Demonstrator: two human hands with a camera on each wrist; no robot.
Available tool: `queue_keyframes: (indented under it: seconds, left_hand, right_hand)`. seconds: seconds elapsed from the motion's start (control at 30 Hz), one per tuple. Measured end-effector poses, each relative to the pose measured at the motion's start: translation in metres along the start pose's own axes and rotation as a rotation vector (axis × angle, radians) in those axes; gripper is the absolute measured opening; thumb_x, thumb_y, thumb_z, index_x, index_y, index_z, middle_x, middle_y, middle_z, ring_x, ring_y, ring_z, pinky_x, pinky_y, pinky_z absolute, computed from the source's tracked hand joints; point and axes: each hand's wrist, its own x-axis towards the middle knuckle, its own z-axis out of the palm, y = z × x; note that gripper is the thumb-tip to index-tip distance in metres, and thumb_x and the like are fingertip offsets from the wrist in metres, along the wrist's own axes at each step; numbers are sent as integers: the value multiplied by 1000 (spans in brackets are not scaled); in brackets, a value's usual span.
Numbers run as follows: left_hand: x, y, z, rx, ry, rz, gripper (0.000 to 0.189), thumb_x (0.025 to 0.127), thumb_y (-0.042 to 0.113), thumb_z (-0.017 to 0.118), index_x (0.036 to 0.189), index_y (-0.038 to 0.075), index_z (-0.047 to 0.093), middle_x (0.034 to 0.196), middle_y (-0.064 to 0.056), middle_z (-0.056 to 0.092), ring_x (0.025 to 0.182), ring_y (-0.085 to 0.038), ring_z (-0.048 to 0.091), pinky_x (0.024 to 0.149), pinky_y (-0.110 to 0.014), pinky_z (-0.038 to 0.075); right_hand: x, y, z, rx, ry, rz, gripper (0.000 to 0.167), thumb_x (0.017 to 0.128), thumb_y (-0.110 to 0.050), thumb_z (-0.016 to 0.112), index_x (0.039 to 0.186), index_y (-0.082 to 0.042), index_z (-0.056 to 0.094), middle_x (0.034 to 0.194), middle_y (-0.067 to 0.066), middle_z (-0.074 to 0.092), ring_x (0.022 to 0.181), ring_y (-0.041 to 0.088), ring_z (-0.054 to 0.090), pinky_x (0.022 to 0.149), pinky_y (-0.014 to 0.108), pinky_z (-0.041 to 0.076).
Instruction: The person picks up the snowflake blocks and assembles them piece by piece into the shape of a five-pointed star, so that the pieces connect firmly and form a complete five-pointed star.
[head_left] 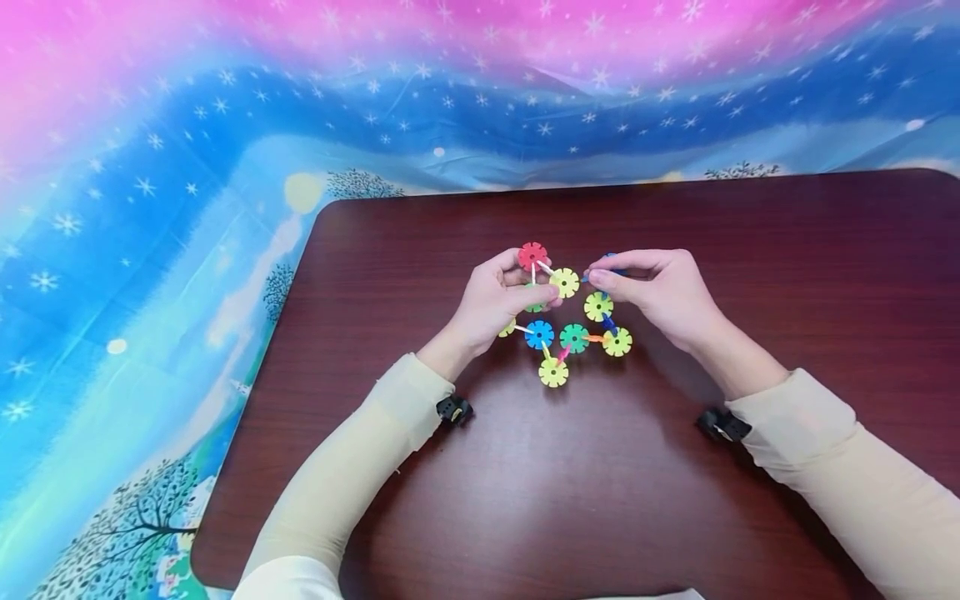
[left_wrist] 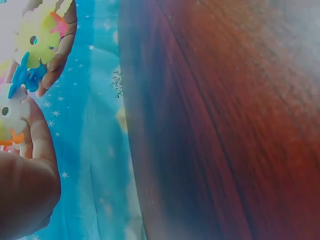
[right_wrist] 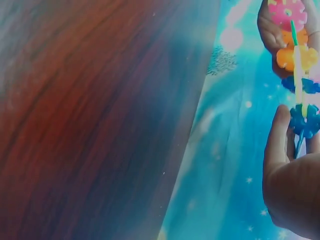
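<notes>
A linked chain of notched plastic snowflake discs in several colours hangs between the two hands above the table. My left hand (head_left: 491, 296) pinches a yellow disc (head_left: 566, 283) between thumb and fingers. Above that thumb stands a red disc (head_left: 532, 256), joined to its neighbours edge to edge by pale discs. My right hand (head_left: 667, 296) pinches a blue disc (head_left: 617, 260) at the chain's right side, partly hidden by the fingers. Lower in the loop hang a blue disc (head_left: 539, 334), a green disc (head_left: 574, 337) and a yellow disc (head_left: 553, 372). In the right wrist view, dark blue discs (right_wrist: 304, 120) lie by the fingertips.
The dark brown wooden table (head_left: 562, 500) lies under both arms. A patterned blue and pink cloth (head_left: 480, 92) hangs behind it and down its left side. Part of a white object (head_left: 660, 596) shows at the bottom edge. Black wrist cameras (head_left: 454, 409) sit at both cuffs.
</notes>
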Motion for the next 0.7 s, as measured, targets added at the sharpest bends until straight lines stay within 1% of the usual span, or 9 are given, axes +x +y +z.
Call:
queue_keyframes:
  seconds: [0.07,0.17,0.3,0.4,0.53,0.63,0.7]
  left_hand:
    - [0,1,2,-4,4,3,37,89,-4,78,122,-3,61,95,-18,72,84,-27,76,88,-47,60]
    - [0,3,4,-5,6,6,38,89,-4,78,122,-4,60,94,-18,71,84,-27,77,88,-45,60]
    - [1,4,5,0,16,22,42,89,-4,78,124,-7,56,93,-18,71,85,-27,77,87,-44,61]
    - [0,4,7,-2,28,31,42,89,-4,79,124,-7,56,94,-18,71,86,-27,77,87,-46,61]
    - [1,3,8,-21,36,39,38,89,-4,78,121,-4,58,96,-18,72,85,-27,76,89,-47,60]
    - [2,3,9,-42,36,38,36,89,-4,78,120,-2,59,98,-20,73,86,-28,76,89,-46,60]
    - [2,3,10,-54,40,35,35,90,-4,78,120,-2,59,99,-20,73,86,-28,76,89,-46,60]
  right_hand:
    - [-2,-3,1,-6,20,1,26,92,-15,81,114,-1,79,102,0,78,89,15,75,80,27,61]
    - [-3,-6,4,-21,53,2,27,92,-18,83,114,-3,80,101,0,78,91,14,75,80,27,61]
    - [-4,-8,7,-20,89,-13,30,91,-19,83,114,1,79,99,2,79,91,14,75,80,25,60]
    - [-4,-9,9,-7,104,-29,30,91,-17,83,113,2,78,97,4,79,91,14,75,80,25,60]
    - [-4,-9,10,-3,125,-36,27,91,-18,83,111,0,80,96,2,79,90,15,74,78,25,59]
    - [-4,-9,10,40,136,-42,26,90,-15,83,111,1,80,95,2,79,89,14,73,76,24,59]
    - [-5,-10,9,98,129,-44,24,90,-11,83,110,2,79,95,2,79,89,14,73,76,24,59]
